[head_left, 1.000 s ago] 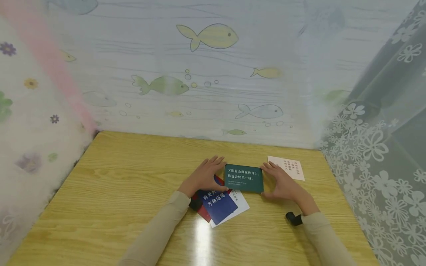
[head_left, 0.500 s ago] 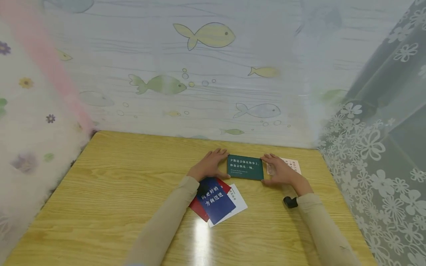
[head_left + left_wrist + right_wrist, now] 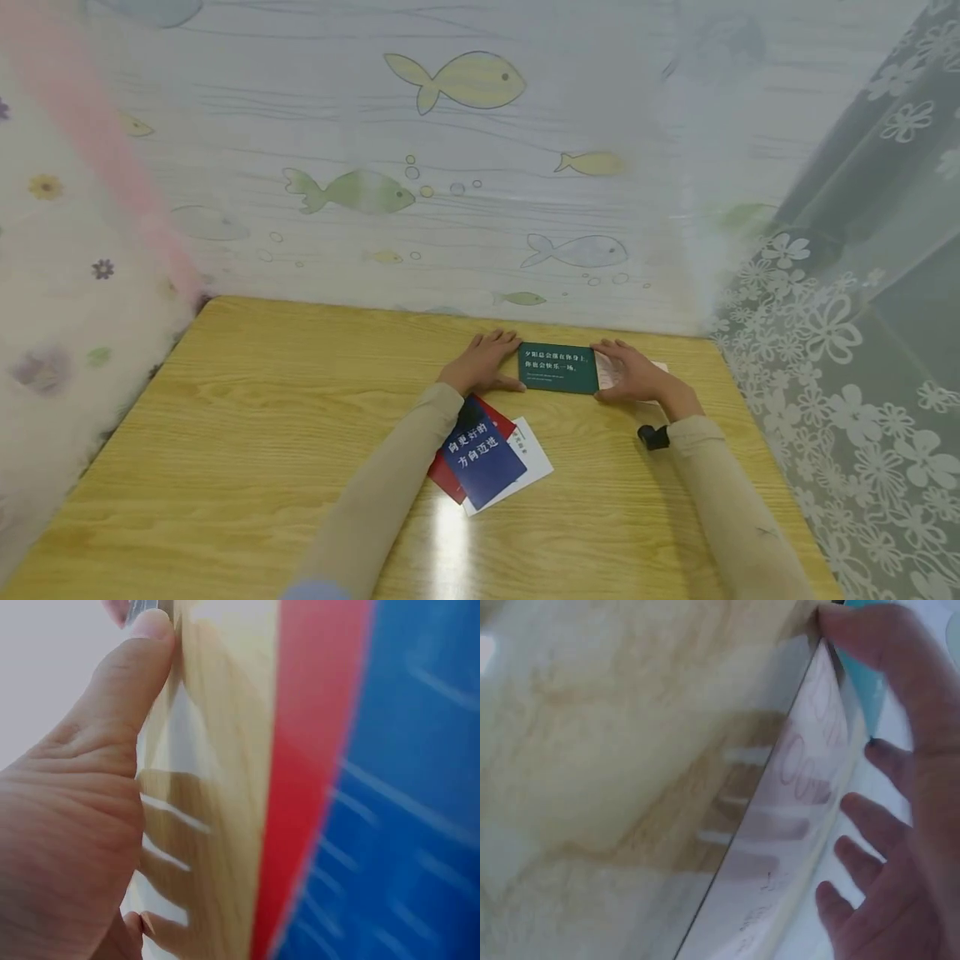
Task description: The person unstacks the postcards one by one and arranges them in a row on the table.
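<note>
Pushed farther up the wooden table, the dark green text card now lies near its far edge. The left hand, thumb and fingers spread wide, pinches the card's left corners beyond the blue card; the right hand, likewise arched, grips the right corners, probably to keep it square. Only the right wrist view shows looped markings on the pale pink card.

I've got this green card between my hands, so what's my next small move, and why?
Probably settle the green card flat right there: your left hand and right hand hold its opposite short ends, and it already lines up roughly with the back edge of the table.
</note>
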`<action>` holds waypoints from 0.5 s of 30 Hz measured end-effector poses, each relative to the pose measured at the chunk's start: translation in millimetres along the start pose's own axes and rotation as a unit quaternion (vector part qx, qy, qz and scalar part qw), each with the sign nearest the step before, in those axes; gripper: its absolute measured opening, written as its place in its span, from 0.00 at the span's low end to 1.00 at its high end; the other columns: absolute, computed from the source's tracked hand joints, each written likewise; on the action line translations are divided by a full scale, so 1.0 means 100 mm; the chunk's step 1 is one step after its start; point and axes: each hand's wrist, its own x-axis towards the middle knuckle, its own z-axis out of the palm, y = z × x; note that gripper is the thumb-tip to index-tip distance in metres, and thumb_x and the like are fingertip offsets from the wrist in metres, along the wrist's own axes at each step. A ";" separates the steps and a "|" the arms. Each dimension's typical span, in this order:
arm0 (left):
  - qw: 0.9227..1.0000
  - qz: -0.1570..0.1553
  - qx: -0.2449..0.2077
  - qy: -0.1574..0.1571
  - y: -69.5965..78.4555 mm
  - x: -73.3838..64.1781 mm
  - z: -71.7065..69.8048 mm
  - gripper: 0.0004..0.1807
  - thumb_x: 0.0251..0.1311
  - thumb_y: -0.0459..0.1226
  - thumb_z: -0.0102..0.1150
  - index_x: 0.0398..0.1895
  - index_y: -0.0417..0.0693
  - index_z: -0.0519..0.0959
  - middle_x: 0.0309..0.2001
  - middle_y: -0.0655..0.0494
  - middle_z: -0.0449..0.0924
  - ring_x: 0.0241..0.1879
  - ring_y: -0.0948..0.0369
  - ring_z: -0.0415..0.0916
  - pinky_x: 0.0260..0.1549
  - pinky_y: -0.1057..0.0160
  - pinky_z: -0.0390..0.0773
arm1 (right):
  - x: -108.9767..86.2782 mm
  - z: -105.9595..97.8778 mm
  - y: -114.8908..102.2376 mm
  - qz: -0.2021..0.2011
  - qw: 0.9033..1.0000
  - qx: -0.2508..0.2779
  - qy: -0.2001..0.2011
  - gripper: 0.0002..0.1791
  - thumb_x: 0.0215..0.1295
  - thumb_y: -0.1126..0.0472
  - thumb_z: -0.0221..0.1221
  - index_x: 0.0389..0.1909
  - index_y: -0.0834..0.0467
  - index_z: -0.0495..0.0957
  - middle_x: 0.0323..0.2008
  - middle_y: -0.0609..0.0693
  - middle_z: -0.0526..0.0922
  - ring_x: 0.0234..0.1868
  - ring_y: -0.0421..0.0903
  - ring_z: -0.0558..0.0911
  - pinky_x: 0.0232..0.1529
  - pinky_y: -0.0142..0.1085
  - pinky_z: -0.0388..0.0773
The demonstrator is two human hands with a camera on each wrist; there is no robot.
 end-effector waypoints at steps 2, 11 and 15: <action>1.000 -0.002 0.000 -0.007 0.01 0.01 -0.01 0.53 0.61 0.64 0.62 0.82 0.51 0.54 0.82 0.53 0.49 0.82 0.51 0.42 0.80 0.45 0.42 | 0.01 -0.01 0.00 -0.011 1.000 -0.003 -0.005 0.51 0.55 0.56 0.75 0.76 0.66 0.60 0.76 0.74 0.54 0.76 0.78 0.47 0.69 0.75 0.51; 0.999 -0.008 -0.020 -0.029 -0.01 0.02 -0.04 0.51 0.64 0.62 0.61 0.83 0.53 0.50 0.83 0.54 0.45 0.82 0.53 0.37 0.81 0.48 0.36 | 0.01 -0.01 -0.03 -0.014 0.999 -0.026 -0.015 0.50 0.58 0.56 0.74 0.76 0.67 0.59 0.75 0.76 0.52 0.75 0.80 0.46 0.68 0.75 0.53; 1.000 -0.007 -0.007 -0.030 -0.01 0.03 -0.02 0.51 0.65 0.62 0.59 0.83 0.53 0.49 0.83 0.54 0.44 0.82 0.52 0.36 0.81 0.48 0.36 | 0.01 0.00 -0.03 -0.006 0.998 -0.050 -0.023 0.50 0.60 0.55 0.73 0.77 0.66 0.58 0.76 0.76 0.51 0.75 0.79 0.46 0.69 0.75 0.53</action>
